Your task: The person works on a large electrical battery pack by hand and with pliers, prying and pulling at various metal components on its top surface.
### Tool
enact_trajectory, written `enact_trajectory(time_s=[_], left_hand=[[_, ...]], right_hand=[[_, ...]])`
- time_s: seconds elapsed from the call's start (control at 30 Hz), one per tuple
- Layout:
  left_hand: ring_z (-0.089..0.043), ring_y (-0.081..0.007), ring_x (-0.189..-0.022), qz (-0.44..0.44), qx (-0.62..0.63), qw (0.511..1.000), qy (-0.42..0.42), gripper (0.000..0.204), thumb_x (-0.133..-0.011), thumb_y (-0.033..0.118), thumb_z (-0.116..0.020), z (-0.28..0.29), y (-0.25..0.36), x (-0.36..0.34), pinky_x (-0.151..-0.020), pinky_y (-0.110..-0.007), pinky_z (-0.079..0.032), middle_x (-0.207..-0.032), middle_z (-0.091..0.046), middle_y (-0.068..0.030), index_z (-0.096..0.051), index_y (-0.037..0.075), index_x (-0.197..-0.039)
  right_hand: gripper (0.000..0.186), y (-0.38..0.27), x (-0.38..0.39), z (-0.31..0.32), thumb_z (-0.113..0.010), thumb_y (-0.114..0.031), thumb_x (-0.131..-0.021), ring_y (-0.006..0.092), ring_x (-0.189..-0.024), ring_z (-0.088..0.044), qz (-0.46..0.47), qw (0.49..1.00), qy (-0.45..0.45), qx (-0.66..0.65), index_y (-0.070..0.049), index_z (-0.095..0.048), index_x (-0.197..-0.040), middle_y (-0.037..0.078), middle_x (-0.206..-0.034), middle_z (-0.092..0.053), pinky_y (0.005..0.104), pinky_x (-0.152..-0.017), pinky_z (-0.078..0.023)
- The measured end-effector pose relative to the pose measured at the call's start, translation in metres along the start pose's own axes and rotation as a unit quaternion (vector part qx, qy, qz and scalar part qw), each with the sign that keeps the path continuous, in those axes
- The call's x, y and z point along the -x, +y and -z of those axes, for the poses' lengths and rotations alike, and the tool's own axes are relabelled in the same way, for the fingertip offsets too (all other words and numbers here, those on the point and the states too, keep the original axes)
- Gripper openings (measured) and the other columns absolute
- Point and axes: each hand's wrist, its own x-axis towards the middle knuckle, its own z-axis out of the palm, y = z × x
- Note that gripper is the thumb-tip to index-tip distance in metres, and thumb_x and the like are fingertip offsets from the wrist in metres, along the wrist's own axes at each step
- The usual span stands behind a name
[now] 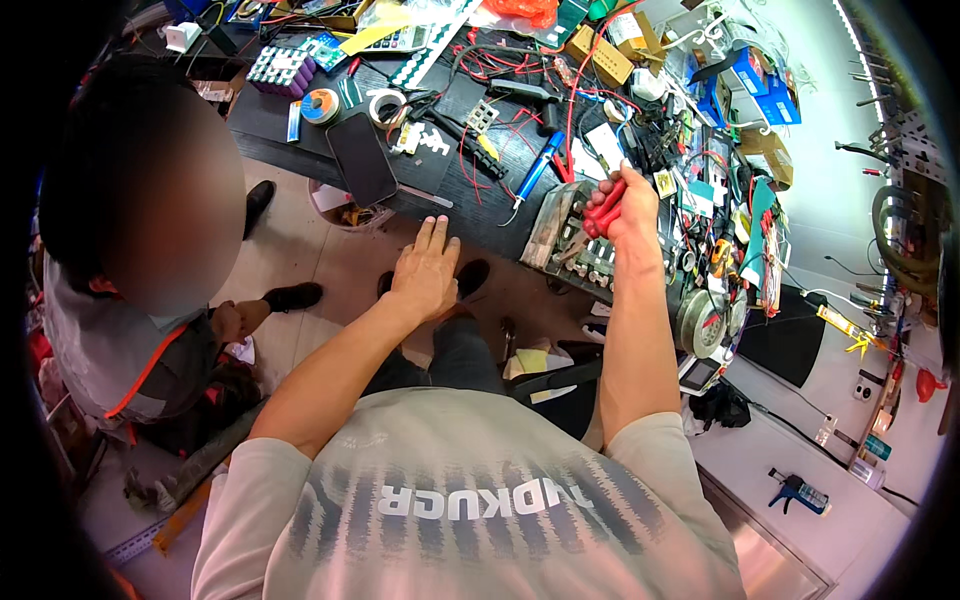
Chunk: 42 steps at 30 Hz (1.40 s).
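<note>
My right hand (632, 205) is closed around red-handled scissors (600, 215) over the right part of the bench's front edge. Their metal end points down and left, toward a worn tray of small metal parts (560, 235). Stretched out flat, the fingers of my left hand (428, 270) reach the front edge of the dark workbench (480, 225); that hand holds nothing. Just beyond it lie a thin white-and-clear stick (425, 196) and a black phone (362, 160). A blue pen-shaped tool (538, 168) with a hooked wire rests left of the scissors.
Tape rolls (320, 105), a purple battery pack (282, 72), red wires and a calculator (405, 40) crowd the bench. Wire spools (700, 325) stand right of my forearm. Another person (140, 300) is close at my left. A bin (345, 205) sits below the bench edge.
</note>
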Motion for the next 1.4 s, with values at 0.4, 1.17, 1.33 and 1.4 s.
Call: enact_trajectory(time_s=[0.4,1.17,1.33,1.4], left_hand=[[-0.024,-0.0416,-0.165,0.000,-0.067,0.996,-0.053,0.073,-0.093,0.025,-0.068,0.000,0.003,-0.002,-0.118,-0.051,-0.046,-0.177,-0.024,-0.0259,-0.049,0.002,-0.159],[-0.024,-0.0334,-0.167,-0.004,-0.086,0.994,-0.063,0.063,-0.099,0.021,-0.062,-0.005,-0.010,-0.003,-0.114,-0.050,-0.049,-0.181,-0.023,-0.0163,-0.049,0.004,-0.158],[-0.025,-0.0361,-0.166,-0.013,-0.092,0.994,-0.049,0.069,-0.096,0.025,-0.067,-0.005,-0.009,-0.004,-0.117,-0.051,-0.048,-0.180,-0.024,-0.0195,-0.049,0.004,-0.159],[-0.027,-0.0382,-0.164,-0.012,-0.093,0.994,-0.056,0.079,-0.090,0.032,-0.075,-0.005,-0.008,-0.005,-0.120,-0.049,-0.046,-0.178,-0.026,-0.0232,-0.050,0.002,-0.158]], right_hand=[[0.044,0.019,0.050,0.050,-0.059,-0.049,-0.110,0.0268,-0.067,-0.055,0.114,0.964,0.080,-0.225,-0.010,-0.053,-0.091,0.007,-0.078,-0.057,0.0474,-0.065,-0.048],[0.053,0.059,0.087,0.082,-0.043,-0.062,-0.113,0.0269,-0.062,-0.054,0.173,0.899,0.186,-0.357,-0.012,-0.048,-0.098,0.006,-0.073,-0.056,0.0499,-0.070,-0.049],[0.048,0.064,0.109,0.072,-0.046,-0.056,-0.114,0.0350,-0.089,-0.068,0.199,0.913,0.166,-0.314,-0.009,-0.052,-0.114,0.015,-0.098,-0.068,0.0554,-0.085,-0.056],[0.049,0.070,0.120,0.066,-0.048,-0.055,-0.114,0.0352,-0.102,-0.069,0.246,0.925,0.147,-0.250,-0.007,-0.053,-0.127,0.018,-0.113,-0.070,0.0573,-0.091,-0.058]])
